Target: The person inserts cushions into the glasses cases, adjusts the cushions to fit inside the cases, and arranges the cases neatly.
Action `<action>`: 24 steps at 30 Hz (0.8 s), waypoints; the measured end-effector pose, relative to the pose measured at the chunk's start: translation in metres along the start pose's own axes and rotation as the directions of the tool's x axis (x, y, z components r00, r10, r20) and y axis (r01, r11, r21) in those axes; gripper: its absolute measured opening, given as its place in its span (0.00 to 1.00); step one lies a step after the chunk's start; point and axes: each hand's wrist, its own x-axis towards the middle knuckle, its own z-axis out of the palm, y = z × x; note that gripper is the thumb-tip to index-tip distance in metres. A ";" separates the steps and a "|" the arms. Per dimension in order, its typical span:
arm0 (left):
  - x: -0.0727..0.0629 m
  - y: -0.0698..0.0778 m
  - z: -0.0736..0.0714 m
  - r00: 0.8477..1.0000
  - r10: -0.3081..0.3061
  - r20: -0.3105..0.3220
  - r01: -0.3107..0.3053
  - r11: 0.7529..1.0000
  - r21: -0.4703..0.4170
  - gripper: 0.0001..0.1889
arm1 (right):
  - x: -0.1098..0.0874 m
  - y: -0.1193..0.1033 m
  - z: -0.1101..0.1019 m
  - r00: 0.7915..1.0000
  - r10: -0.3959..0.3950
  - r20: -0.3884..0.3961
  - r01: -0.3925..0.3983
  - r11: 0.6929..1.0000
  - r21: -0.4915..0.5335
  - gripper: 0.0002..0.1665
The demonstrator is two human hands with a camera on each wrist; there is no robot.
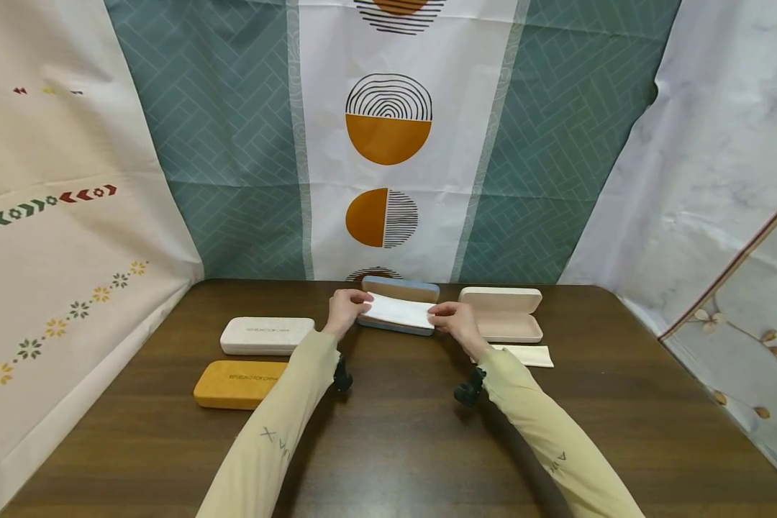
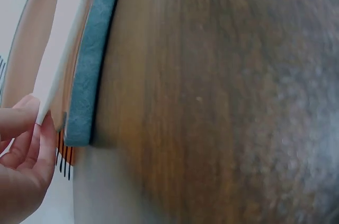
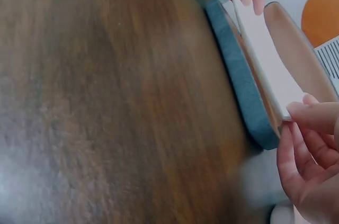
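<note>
A folded white cloth (image 1: pixel 399 311) is stretched between both hands over an opened blue glasses case (image 1: pixel 398 327). My left hand (image 1: pixel 346 311) pinches its left end between thumb and fingers. At the other end, my right hand (image 1: pixel 458 322) pinches the cloth the same way. In the left wrist view the cloth (image 2: pixel 62 33) hangs just above the tan-lined case, whose blue front wall (image 2: pixel 92 75) shows beside it. The right wrist view shows the cloth (image 3: pixel 267 57) sagging slightly over the case, with the lid standing up behind.
Right of the blue case stands an opened cream glasses case (image 1: pixel 501 315), with a folded pale cloth (image 1: pixel 524 355) in front. A closed white case (image 1: pixel 267 336) and a closed yellow case (image 1: pixel 238 384) lie at the left. A patterned curtain (image 1: pixel 388 144) hangs behind the table (image 1: pixel 395 446).
</note>
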 end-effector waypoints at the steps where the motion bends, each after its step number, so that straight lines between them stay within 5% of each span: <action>1: 0.000 -0.001 0.000 1.000 -0.006 -0.003 0.006 1.000 0.008 0.05 | 0.001 0.001 0.001 1.000 -0.006 -0.005 0.006 1.000 -0.018 0.11; 13: 0.003 -0.010 0.001 0.999 -0.038 -0.010 0.039 0.998 0.053 0.08 | 0.002 0.008 0.007 0.995 -0.098 -0.021 0.094 0.985 -0.143 0.09; 24: 0.007 -0.016 0.005 1.000 0.009 -0.027 -0.006 0.995 0.103 0.08 | 0.004 0.011 0.016 0.986 -0.134 -0.095 0.108 0.964 -0.242 0.08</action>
